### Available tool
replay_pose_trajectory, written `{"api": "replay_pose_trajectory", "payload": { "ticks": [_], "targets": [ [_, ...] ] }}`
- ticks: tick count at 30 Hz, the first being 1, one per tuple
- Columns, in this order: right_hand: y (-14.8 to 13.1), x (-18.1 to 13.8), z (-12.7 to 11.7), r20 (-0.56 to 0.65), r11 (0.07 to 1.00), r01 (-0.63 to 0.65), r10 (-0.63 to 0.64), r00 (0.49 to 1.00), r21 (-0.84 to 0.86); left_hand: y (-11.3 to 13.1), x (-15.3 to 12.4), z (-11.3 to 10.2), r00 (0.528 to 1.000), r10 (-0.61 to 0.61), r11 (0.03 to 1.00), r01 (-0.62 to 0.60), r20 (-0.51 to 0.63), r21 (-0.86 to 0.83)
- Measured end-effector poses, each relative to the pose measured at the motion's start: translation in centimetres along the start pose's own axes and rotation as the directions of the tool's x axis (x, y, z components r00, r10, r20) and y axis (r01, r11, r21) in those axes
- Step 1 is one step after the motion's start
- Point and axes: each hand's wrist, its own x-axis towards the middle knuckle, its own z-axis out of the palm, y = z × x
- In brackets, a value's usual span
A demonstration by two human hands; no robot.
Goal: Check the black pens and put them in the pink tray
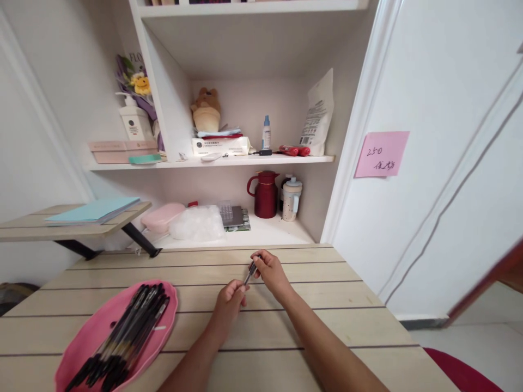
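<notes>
The desk (368,326) has a pale slatted top and stands against white shelving (245,11). A pink note (382,154) is fixed to the white surface at right. A raised stand (20,231) at left carries blue folders (96,209).

Hands: two, both grasping. The right hand (269,268) pinches the upper, dark end of one pen (252,270); the left hand (231,296) grips its lower end. The pen is tilted, above the middle of the desk.

Quantities: one pink tray (87,337), left of the hands; one red jug (266,196) and one pale cup (291,200) on the lower shelf.

Visibility limits: the pile of pens (128,326) in the tray overlaps, preventing an exact count. The tray is cut off at the bottom edge. The fingers partly cover the held pen. The note reads "250"; its second line is hard to read
</notes>
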Motion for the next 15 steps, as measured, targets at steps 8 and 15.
{"api": "replay_pose_trajectory", "payload": {
  "ticks": [8,15],
  "targets": [
    [0.86,-0.31,0.77,-0.053,1.000,-0.001,0.001,0.999,-0.004,-0.22,-0.05,-0.14,0.999,0.032,0.998,-0.031,-0.025,0.052],
    [0.85,-0.88,1.07,-0.074,0.999,0.015,-0.018,0.997,-0.040,-0.35,-0.08,-0.07,0.995,0.092,0.992,-0.088,-0.042,0.092]
  ]
}}
